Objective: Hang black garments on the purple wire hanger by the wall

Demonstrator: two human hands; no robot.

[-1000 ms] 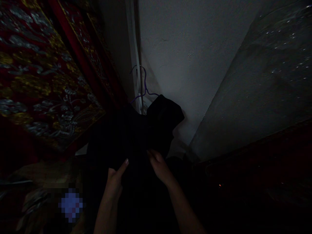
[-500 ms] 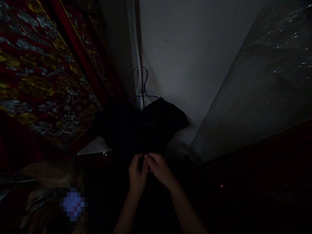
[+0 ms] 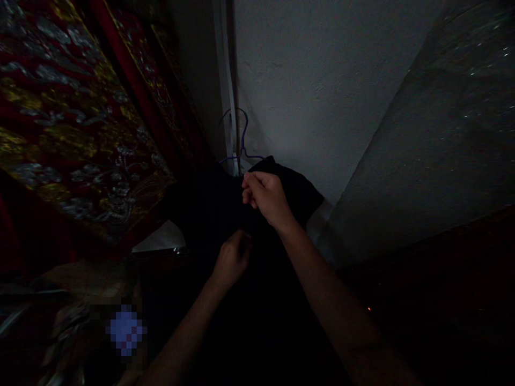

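Note:
A black short-sleeved garment (image 3: 295,187) hangs on a thin purple hanger (image 3: 244,140), in very dim light. My right hand (image 3: 266,197) is in front of its neckline, thumb and index finger pinched together. Whatever may be between these fingertips is too small and dark to make out. Lower down, my left hand (image 3: 234,256) is closed with curled fingers against the black front. Shadow hides what it grips, if anything. The two hands are apart.
The hanger's hook goes round a pale vertical strip (image 3: 229,69) by the grey wall (image 3: 322,80). Red cloth with gold and silver embroidery (image 3: 80,123) hangs at the left. Clear plastic sheeting (image 3: 434,128) covers the right side. A blurred blue patch (image 3: 126,329) shows at lower left.
My hands were together at the garment's front and have separated. The right one has risen to the neckline; the left has moved slightly up.

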